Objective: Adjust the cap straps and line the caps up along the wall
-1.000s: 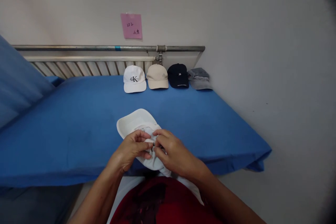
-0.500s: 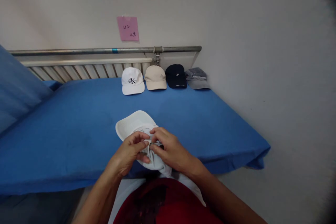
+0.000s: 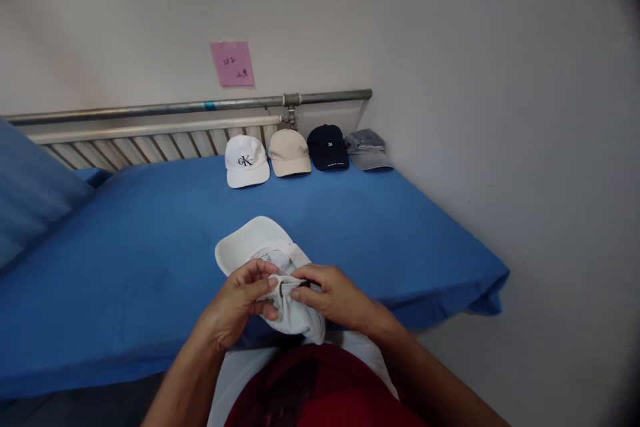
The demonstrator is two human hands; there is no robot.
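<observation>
A white baseball cap [image 3: 255,237] is held over the near edge of the bed-like surface, its brim pointing away to the upper left and its inside partly showing. My left hand [image 3: 245,297] pinches the cap's back band between thumb and fingers. On the other side of the band, my right hand [image 3: 333,293] has thumb and fingers closed on the strap. A small dark piece, perhaps the strap's buckle or end, shows by the right fingertips; its exact form is partly hidden.
Along the back stand a white cap with black letters [image 3: 247,161], a beige cap [image 3: 289,153], a navy cap [image 3: 328,147] and a grey cap [image 3: 369,150]. They rest on a blue sheet [image 3: 150,247]. Behind are a radiator [image 3: 165,143], a metal pipe [image 3: 165,109] and a pink note [image 3: 233,63].
My right hand has shifted slightly right and its fingers have drawn closer on the strap, so more of the back band shows. The view has turned a little.
</observation>
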